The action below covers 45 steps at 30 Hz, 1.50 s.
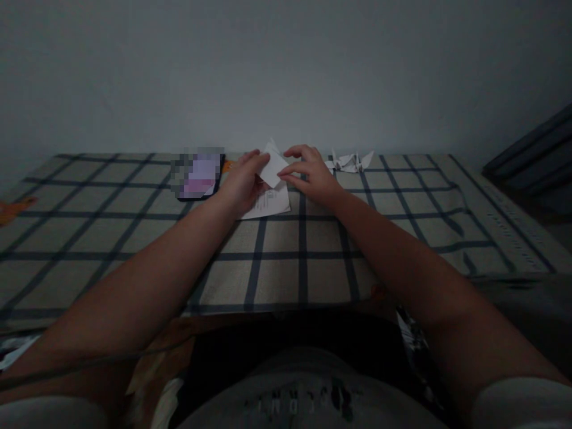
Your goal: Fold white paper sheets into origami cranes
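Note:
A small white folded paper [273, 169] is held up over the far middle of the table, one corner pointing up. My left hand [245, 180] grips its left side, with the thumb lying across the front. At the paper's right edge, the fingertips of my right hand [315, 176] pinch the lower right side, while another finger curves above near the top right. Beneath the hands lies a white sheet with printed lines [273, 205], partly covered by my left hand. White folded paper cranes [351, 161] rest just right of my right hand.
A phone with a lit, partly pixelated screen [202, 174] lies left of my left hand. Orange items show behind that hand and at the far left [16, 210]. A checked cloth [281, 277] covers the table, which meets a plain wall [286, 71].

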Tool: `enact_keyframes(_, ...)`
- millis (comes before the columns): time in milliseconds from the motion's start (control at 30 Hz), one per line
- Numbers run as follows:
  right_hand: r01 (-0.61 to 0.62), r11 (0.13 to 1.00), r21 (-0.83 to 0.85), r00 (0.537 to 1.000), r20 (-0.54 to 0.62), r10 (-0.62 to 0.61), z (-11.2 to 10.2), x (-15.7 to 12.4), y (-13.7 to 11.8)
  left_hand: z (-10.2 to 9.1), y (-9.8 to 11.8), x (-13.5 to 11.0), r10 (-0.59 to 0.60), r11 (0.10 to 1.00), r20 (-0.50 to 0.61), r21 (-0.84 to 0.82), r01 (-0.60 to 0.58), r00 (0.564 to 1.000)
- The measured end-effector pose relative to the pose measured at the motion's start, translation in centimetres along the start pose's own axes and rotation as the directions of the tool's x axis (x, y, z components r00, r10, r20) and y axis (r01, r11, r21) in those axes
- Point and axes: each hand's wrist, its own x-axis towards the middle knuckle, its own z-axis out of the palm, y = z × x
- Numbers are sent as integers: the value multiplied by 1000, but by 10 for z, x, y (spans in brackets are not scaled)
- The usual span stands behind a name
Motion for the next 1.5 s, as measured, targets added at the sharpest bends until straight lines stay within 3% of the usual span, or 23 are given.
enact_keyframes(233,28,999,35,998,49,-30,2,-2,-2,8,7,-10,-42,999,105,-23,45,994)
enact_keyframes(467,12,999,39,995,99,-16,5,-2,2,6,5,-10,5,1000,59,-4,-5,998)
enact_keyframes(767,-9,1000,26,998,56,8,0,-1,-1,6,-1,-7,63,996,-8,61,-63,998)
enact_keyframes(1133,-15,1000,25,998,65,13,3,-1,5,6,0,-9,65,997,28,38,-66,997)
enact_keyframes(1333,0,999,44,999,45,-2,2,1,4,3,-4,-5,43,998,100,40,-47,994)
enact_keyframes(1500,-52,997,61,999,20,50,-5,3,-6,7,-1,-6,-1,999,58,53,-2,998)
